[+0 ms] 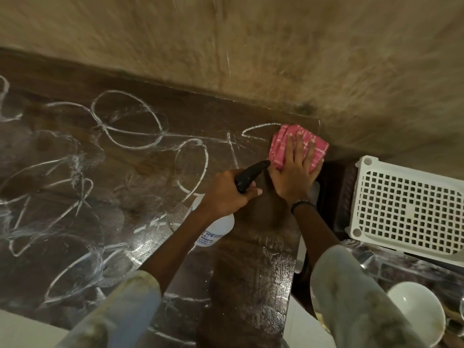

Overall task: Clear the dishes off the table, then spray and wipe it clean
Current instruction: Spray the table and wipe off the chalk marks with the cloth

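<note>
Right hand (296,169) flat, fingers straight, pressing a folded pink cloth (296,144) onto the table's (150,172) far right corner, against the wall (251,46). Left hand (226,194) curled around the black trigger head of a white spray bottle (221,227), just beside the right wrist, nozzle toward the cloth. White chalky loops and streaks across the dark wood to the left, not yet wiped. Off the right edge, a white perforated crate (406,209) and a white bowl (414,312). Best done, likely, with firm overlapping strokes from this corner leftward, refolding the cloth once soiled.
</note>
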A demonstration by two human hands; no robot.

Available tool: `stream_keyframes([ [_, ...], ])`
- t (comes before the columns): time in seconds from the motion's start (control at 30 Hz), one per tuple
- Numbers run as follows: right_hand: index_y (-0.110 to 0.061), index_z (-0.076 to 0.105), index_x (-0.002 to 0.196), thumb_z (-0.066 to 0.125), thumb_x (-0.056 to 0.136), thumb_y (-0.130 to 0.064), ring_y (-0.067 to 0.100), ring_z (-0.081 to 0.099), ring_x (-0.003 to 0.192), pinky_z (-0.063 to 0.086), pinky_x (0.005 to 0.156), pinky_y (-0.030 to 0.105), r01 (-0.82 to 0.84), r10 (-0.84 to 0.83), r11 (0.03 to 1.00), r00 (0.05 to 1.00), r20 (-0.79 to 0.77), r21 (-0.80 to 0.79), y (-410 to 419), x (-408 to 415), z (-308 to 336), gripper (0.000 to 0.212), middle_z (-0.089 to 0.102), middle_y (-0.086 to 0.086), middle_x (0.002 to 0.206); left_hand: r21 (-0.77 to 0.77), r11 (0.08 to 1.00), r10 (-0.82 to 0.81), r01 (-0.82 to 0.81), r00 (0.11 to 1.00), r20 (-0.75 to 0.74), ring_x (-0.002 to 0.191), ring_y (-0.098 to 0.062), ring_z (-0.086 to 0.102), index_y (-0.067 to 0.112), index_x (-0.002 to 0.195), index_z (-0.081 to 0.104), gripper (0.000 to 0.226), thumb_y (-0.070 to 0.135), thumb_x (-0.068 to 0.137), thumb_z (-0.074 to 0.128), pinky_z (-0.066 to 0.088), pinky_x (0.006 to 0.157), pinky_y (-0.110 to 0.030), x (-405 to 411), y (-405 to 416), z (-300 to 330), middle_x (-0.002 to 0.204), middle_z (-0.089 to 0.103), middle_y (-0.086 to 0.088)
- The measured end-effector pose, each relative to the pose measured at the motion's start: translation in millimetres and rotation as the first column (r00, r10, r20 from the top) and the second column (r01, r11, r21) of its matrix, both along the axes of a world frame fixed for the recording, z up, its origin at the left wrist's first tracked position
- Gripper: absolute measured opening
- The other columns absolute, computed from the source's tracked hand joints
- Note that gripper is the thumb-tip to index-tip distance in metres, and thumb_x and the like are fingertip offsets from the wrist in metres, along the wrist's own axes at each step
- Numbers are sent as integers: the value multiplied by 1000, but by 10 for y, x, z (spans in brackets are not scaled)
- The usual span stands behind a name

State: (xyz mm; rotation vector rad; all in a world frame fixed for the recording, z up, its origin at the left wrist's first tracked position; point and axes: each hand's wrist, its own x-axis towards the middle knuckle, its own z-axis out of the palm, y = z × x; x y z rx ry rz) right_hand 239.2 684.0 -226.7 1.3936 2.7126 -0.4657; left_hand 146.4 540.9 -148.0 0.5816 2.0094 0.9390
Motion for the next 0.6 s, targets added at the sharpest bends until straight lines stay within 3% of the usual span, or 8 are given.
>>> stream_keyframes([
  [0.13,-25,11,152,18,79,-69,30,-2,148,-4,111,61,-220,220,976,975,-16,-4,-78,-114,8,85,6,1,161,65,998,15,-16,1000,19,80,-18,66,8,89,68,24,25,75,77,53,79,-33,-43,-35,19,83,70,-5],
  [0.27,-26,21,151,34,84,-68,27,10,147,13,114,62,-405,408,913,912,-42,52,-190,305,-35,80,19,0,159,78,997,-22,9,984,176,65,-26,61,6,95,66,24,23,79,72,54,56,-36,-134,-84,110,77,65,-6],
  [0.37,-26,22,151,35,83,-70,28,11,147,12,114,62,-322,323,945,946,-9,57,54,473,-57,82,21,0,158,105,993,27,-59,959,283,55,-22,57,7,97,66,23,22,81,71,50,54,-30,-246,-145,105,90,65,-20],
  [0.43,-26,21,151,33,83,-71,30,8,147,9,113,64,-221,222,974,975,-9,57,267,351,-58,83,19,1,159,108,993,17,-55,946,324,52,-14,55,7,97,65,18,18,83,68,48,55,-26,-298,-179,125,86,62,-24],
  [0.53,-29,13,152,31,82,-73,30,3,148,6,110,66,-92,92,995,996,-18,45,484,-21,-42,85,10,-3,160,117,992,-1,-49,922,388,48,-6,51,7,96,62,10,10,86,62,44,64,-35,-291,-204,138,72,60,-3],
  [0.6,-31,7,152,33,84,-74,31,-1,148,3,111,67,-65,65,998,998,-9,7,517,-270,-36,85,4,-4,161,107,992,20,-70,914,405,53,-14,51,9,95,62,9,10,87,62,45,62,-30,-277,-221,108,71,60,6],
])
